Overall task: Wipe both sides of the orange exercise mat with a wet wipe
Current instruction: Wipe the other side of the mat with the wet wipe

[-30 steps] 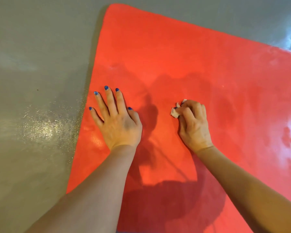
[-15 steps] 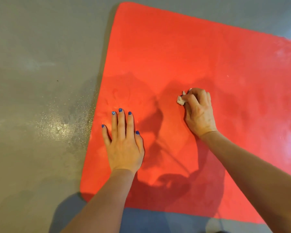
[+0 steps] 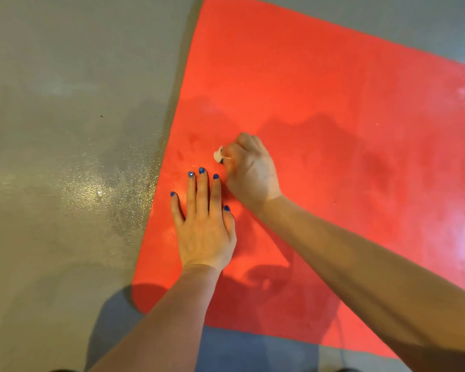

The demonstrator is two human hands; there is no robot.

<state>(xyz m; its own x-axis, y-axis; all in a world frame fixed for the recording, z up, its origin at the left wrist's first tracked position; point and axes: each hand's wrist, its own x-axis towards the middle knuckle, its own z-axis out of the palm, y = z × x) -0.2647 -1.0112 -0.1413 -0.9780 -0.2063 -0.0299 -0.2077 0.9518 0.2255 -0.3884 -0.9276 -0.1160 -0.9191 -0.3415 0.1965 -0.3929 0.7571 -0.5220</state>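
Note:
The orange exercise mat [image 3: 320, 108] lies flat on the floor and fills the middle and right of the view. My left hand [image 3: 204, 229] rests palm down on the mat near its left edge, fingers straight and slightly apart. My right hand [image 3: 250, 173] is fisted just beyond the left fingertips, pressing a small crumpled white wet wipe [image 3: 218, 154] against the mat. Only a corner of the wipe shows past the thumb.
Glossy grey floor [image 3: 65, 157] surrounds the mat, with a bright glare patch left of the mat's edge. The mat's near edge runs across the bottom of the view. Shiny damp-looking streaks show on the mat at far right.
My right hand with the wipe has slid left toward the mat's left edge, now just ahead of my left fingertips. The view has pulled back, showing the mat's near corner.

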